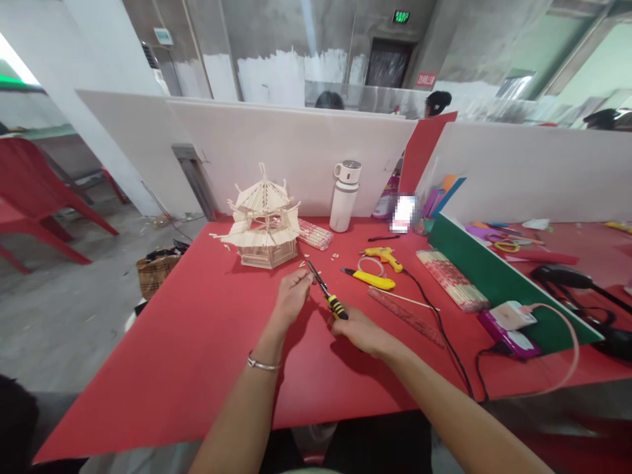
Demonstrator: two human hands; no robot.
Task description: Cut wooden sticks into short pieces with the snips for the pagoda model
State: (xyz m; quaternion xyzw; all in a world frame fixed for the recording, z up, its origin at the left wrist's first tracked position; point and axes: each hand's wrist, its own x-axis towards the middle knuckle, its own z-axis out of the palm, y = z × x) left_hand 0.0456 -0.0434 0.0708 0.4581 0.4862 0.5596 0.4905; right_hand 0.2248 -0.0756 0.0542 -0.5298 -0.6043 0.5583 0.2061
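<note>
My right hand (pixel 364 330) grips a pair of pliers (pixel 336 306) by its black-and-yellow handles, the dark jaws slanting up and left. Close to the jaw tips, my left hand (pixel 291 295) is closed in a pinch; whatever sits between its fingers is too small to make out. Just beyond the hands stands a pavilion model (pixel 266 227) built of thin pale wooden sticks, with two tiers of roof. Small stick offcuts (pixel 336 256) lie scattered on the red table beside it. To the right of the pliers rests a yellow utility knife (pixel 375 280).
A yellow glue gun (pixel 384 257) trails a black cord across the red table (pixel 197 368). Packs of sticks (pixel 453 282) lie at right and behind the model. A white bottle (pixel 344 197) stands by the partition. A green divider (pixel 508 289) and purple power strip (pixel 508 334) bound the right side.
</note>
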